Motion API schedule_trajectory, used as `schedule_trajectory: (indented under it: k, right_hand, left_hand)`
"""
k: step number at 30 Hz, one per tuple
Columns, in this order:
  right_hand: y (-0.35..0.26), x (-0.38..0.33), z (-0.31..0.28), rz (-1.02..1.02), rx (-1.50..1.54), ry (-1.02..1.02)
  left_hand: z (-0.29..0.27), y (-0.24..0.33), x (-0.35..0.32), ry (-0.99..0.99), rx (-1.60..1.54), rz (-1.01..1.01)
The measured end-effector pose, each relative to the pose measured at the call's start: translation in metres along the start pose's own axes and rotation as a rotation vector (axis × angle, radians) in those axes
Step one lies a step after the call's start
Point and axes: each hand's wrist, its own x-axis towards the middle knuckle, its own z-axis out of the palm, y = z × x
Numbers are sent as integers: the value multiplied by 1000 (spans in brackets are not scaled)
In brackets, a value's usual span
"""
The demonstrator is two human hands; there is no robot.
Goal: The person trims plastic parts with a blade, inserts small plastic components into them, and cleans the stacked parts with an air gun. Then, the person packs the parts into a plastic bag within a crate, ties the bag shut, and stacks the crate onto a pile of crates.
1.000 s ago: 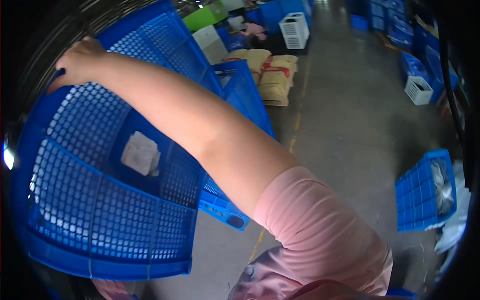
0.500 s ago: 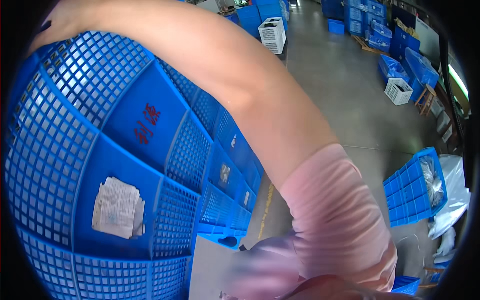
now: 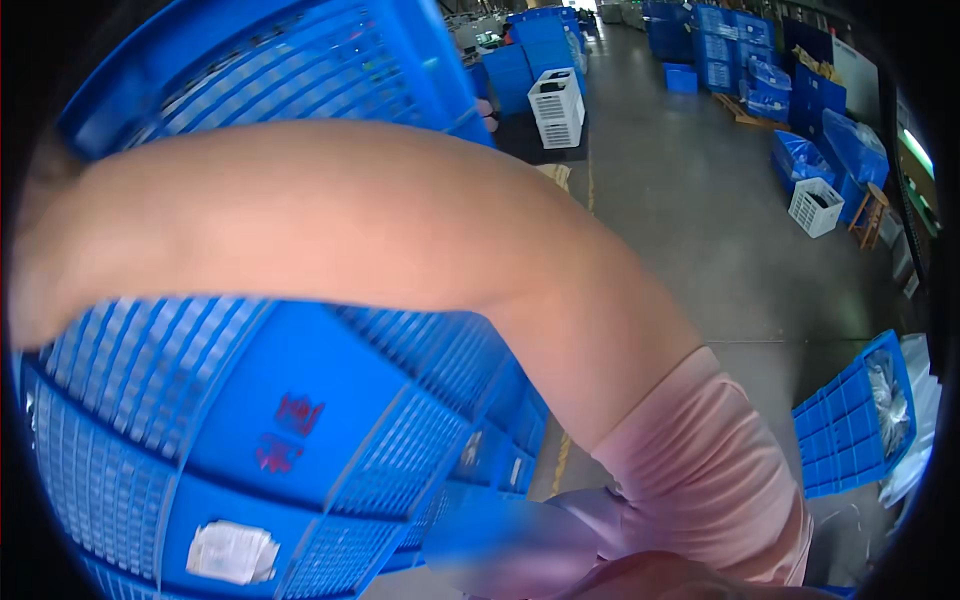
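My right arm, in a pink short sleeve point(image 3: 705, 475), reaches across to the far left. At the picture's left rim my right hand point(image 3: 50, 275) is smeared by motion, and I cannot make out its fingers or any grip. It is beside a tall stack of blue plastic crates point(image 3: 310, 390) with lattice sides. White paper labels point(image 3: 232, 552) are stuck on a lower solid panel. Above the forearm, the lattice and rim of a top blue crate point(image 3: 285, 75) show, with its middle partly hidden by my arm. My left hand is out of view.
Farther stacks of blue crates point(image 3: 525, 60) and white crates point(image 3: 557, 108) stand ahead. Along the right side are a small white crate point(image 3: 815, 207), a wooden stool point(image 3: 870, 217) and a tilted blue basket point(image 3: 850, 425) holding clear plastic. The grey floor point(image 3: 670, 220) runs between them.
My right hand has moved down the picture along the left rim and become blurred. The stack's labelled panels now sit lower, and a top crate shows above my forearm.
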Motion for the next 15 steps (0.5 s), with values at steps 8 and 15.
schedule_trajectory:
  k: [8,15]
  right_hand:
    - [194,-124,-81,-23,291,130]
    - [229,-175,-69,75,825,365]
  left_hand:
    - [221,0,-135,174,524,252]
    - [278,-4,-202,44,1546,1092]
